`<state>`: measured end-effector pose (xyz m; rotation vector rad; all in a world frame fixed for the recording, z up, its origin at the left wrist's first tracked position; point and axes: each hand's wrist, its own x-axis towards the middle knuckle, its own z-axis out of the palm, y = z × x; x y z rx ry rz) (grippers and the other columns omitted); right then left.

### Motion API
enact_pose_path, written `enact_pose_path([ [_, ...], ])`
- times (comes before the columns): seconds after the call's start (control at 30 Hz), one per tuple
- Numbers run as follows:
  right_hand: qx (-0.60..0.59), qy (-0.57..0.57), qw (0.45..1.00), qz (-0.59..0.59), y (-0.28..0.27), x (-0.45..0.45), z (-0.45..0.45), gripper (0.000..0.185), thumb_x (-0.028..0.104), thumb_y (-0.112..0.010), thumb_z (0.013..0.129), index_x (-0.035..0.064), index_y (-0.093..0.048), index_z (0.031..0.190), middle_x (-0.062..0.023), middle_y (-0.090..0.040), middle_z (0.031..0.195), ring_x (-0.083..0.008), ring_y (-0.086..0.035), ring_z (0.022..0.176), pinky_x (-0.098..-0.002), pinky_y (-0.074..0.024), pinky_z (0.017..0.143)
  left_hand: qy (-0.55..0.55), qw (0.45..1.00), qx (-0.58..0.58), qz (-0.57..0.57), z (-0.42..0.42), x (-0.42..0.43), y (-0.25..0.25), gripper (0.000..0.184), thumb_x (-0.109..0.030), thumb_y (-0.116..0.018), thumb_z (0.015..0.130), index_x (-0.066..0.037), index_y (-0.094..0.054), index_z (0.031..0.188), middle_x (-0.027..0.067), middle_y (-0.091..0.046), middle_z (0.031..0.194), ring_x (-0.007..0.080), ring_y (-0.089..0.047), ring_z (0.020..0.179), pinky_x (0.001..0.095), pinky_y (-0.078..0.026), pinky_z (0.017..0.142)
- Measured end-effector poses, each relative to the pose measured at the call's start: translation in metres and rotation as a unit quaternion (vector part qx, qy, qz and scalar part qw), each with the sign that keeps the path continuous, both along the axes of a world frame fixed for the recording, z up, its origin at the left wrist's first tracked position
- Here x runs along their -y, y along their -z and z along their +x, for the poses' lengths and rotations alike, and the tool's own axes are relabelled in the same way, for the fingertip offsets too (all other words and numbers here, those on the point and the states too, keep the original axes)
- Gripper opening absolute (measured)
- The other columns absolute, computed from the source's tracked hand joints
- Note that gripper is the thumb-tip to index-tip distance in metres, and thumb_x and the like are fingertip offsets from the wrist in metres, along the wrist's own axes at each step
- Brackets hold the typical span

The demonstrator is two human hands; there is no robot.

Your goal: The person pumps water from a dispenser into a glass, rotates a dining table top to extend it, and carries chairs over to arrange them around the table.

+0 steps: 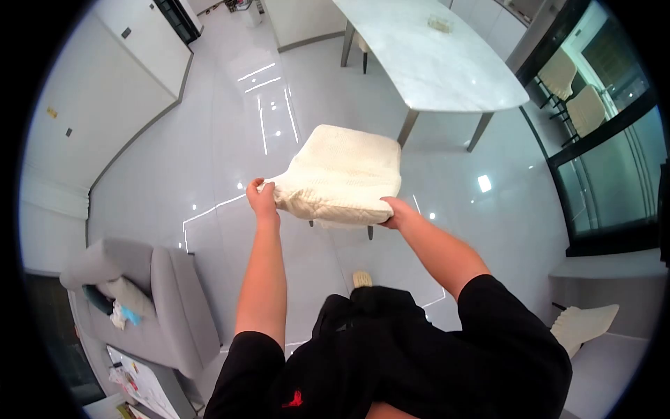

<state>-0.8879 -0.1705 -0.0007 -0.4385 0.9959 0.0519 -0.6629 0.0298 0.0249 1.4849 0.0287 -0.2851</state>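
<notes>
Fabric cover [345, 164], cream, textured, squarish, between 2 hands [263, 199] [399, 211]

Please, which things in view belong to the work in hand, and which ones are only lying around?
In the work:
cream chair cover, its near edge in the left hand and right hand
chair under it, dark legs showing

Only around:
marble-look table
small container on that table
grey sofa
beige cushion on the sofa
</notes>
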Motion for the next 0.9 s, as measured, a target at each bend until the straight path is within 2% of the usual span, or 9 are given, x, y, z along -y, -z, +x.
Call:
enact_pose_path([
  [0.03,-0.036,0.014,0.999,-0.007,-0.005,0.01,0.025,0.032,0.008,-0.043,0.084,0.002,-0.043,0.115,-0.011,-0.054,0.109,-0.0219,-0.058,0.092,-0.0336,-0.0507,0.077,-0.009,0.999,0.03,0.042,0.026,0.016,0.0,0.029,-0.009,-0.057,0.067,-0.002,-0.049,0.094,0.0073,-0.043,0.102,0.019,-0.044,0.094,0.0296,-0.038,0.08],
  [0.13,-0.008,0.019,1.0,0.022,0.005,0.046,0.077,0.029,0.008,-0.042,0.084,0.0026,-0.045,0.113,-0.0106,-0.054,0.107,-0.0222,-0.058,0.092,-0.0345,-0.0508,0.077,0.012,0.988,0.096,0.121,0.095,0.062,0.004,0.03,-0.01,-0.056,0.066,-0.001,-0.05,0.094,0.0089,-0.042,0.104,0.0215,-0.043,0.097,0.0315,-0.037,0.083],
  [0.37,-0.003,0.114,0.993,0.004,0.026,0.14,0.232,0.03,0.013,-0.043,0.085,0.0034,-0.043,0.113,-0.0108,-0.055,0.105,-0.0221,-0.059,0.091,-0.0368,-0.0517,0.074,0.072,0.987,0.106,0.097,0.283,0.206,0.005,0.029,-0.011,-0.055,0.065,-0.001,-0.051,0.092,0.0099,-0.042,0.104,0.0222,-0.043,0.098,0.0316,-0.037,0.084],
  [0.43,-0.011,0.138,0.99,-0.002,0.026,0.164,0.267,0.029,0.014,-0.043,0.085,0.0037,-0.043,0.113,-0.0111,-0.055,0.105,-0.0227,-0.059,0.091,-0.0368,-0.052,0.073,0.124,0.977,0.123,0.124,0.324,0.245,0.013,0.034,-0.009,-0.056,0.068,0.0,-0.048,0.1,0.0114,-0.047,0.1,0.0206,-0.049,0.088,0.0308,-0.043,0.074],
  [0.6,-0.015,0.2,0.979,0.024,0.058,0.227,0.345,0.03,0.01,-0.047,0.081,0.0042,-0.045,0.111,-0.0123,-0.055,0.103,-0.0257,-0.058,0.09,-0.0402,-0.0508,0.071,0.182,0.956,0.164,0.159,0.413,0.333,0.027,0.035,-0.01,-0.058,0.066,-0.001,-0.048,0.099,0.0105,-0.047,0.1,0.0204,-0.049,0.088,0.0305,-0.043,0.075],
  [0.7,-0.021,0.238,0.97,0.042,0.054,0.254,0.396,0.031,0.009,-0.051,0.079,0.0046,-0.046,0.109,-0.0126,-0.054,0.103,-0.0271,-0.057,0.091,-0.0437,-0.049,0.071,0.17,0.93,0.234,0.227,0.467,0.391,0.03,0.038,-0.011,-0.06,0.062,0.0,-0.051,0.097,0.011,-0.048,0.099,0.0217,-0.049,0.088,0.0309,-0.043,0.076],
  [0.73,-0.025,0.244,0.969,0.038,0.053,0.262,0.416,0.031,0.009,-0.051,0.078,0.005,-0.046,0.109,-0.0123,-0.053,0.103,-0.0272,-0.057,0.09,-0.0447,-0.0485,0.071,0.2,0.937,0.192,0.214,0.479,0.407,0.017,0.032,-0.01,-0.056,0.064,0.0,-0.052,0.093,0.0124,-0.042,0.106,0.0255,-0.044,0.099,0.0318,-0.035,0.087],
  [0.83,0.019,0.244,0.965,0.095,0.098,0.305,0.483,0.032,0.01,-0.052,0.078,0.006,-0.045,0.109,-0.0115,-0.053,0.104,-0.0273,-0.057,0.089,-0.0454,-0.048,0.07,0.233,0.936,0.183,0.191,0.557,0.463,0.029,0.031,-0.008,-0.053,0.065,0.001,-0.052,0.094,0.0133,-0.044,0.106,0.0257,-0.044,0.099,0.0321,-0.035,0.087],
  [0.9,0.012,0.274,0.96,0.051,0.094,0.337,0.533,0.032,0.01,-0.052,0.079,0.0052,-0.045,0.109,-0.0118,-0.053,0.103,-0.0275,-0.057,0.088,-0.0449,-0.0482,0.069,0.226,0.931,0.186,0.218,0.608,0.508,0.04,0.03,-0.006,-0.051,0.066,0.001,-0.052,0.095,0.0138,-0.047,0.103,0.026,-0.045,0.098,0.0321,-0.035,0.087],
])
